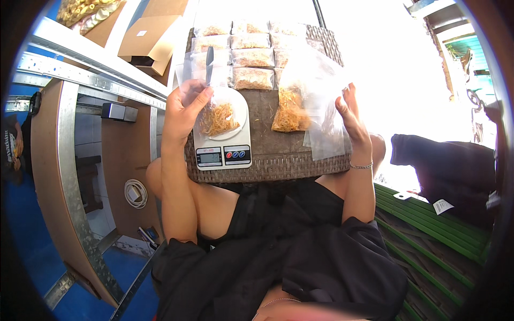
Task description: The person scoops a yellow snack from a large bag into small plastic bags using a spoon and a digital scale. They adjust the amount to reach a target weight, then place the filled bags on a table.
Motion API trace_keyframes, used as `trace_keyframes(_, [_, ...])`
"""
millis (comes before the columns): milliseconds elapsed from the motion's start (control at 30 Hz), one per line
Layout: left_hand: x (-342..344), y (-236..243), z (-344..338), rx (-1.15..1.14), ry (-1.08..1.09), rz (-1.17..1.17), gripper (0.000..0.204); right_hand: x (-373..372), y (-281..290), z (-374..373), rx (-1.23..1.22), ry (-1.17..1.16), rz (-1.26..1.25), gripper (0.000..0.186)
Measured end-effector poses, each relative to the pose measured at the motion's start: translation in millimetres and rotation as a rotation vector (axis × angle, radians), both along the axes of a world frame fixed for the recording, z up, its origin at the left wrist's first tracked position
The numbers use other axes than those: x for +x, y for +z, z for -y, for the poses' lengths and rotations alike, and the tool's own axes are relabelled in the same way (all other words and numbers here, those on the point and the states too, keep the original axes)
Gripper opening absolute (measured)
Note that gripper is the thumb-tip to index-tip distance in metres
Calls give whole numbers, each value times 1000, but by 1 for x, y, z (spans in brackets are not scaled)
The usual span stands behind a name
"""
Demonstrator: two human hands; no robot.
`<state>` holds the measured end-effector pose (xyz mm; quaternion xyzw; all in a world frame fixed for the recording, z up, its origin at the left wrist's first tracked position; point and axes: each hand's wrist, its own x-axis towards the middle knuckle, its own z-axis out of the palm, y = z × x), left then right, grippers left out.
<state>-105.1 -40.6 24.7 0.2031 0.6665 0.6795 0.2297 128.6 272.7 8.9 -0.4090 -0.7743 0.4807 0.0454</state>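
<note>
My left hand [186, 107] is closed, thumb and fingers pinching the top of a clear plastic bag [220, 119]. Golden shredded food lies in that bag, which rests on the round plate of a white digital kitchen scale [202, 143]. A dark, flat-ended utensil [210, 63] stands upright by my left thumb; its lower end is hidden. On the right, a second clear bag of golden shreds [289, 111] stands on the woven table. My right hand [350, 115] has its fingers stretched and apart, beside that bag's upper plastic and several empty clear bags [327, 140].
Rows of filled clear packets [252, 58] cover the far part of the brown woven table [278, 163]. Metal shelving [69, 160] with a cardboard box [150, 40] stands at left. Dark cloth [450, 171] and green slats [428, 235] are at right. Another person shows at the far left.
</note>
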Motion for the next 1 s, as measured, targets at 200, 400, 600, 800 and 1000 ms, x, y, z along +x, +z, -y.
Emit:
trace_keyframes(200, [-3,2,-6,-109,7,-70,21,-33,31,30,239,104,-213,84])
trace_keyframes(400, [-3,4,-7,-89,-11,-48,23,-63,64,49,143,57,-511,24])
trace_keyframes(600, [-4,1,-6,-73,-8,-60,24,-99,108,47,77,226,-716,23])
trace_keyframes(800, [-5,2,-5,-87,3,-54,25,-150,104,18,-89,210,-768,25])
trace_keyframes(1000, [-3,0,-6,-71,-33,-114,28,-160,54,13,236,-9,-259,77])
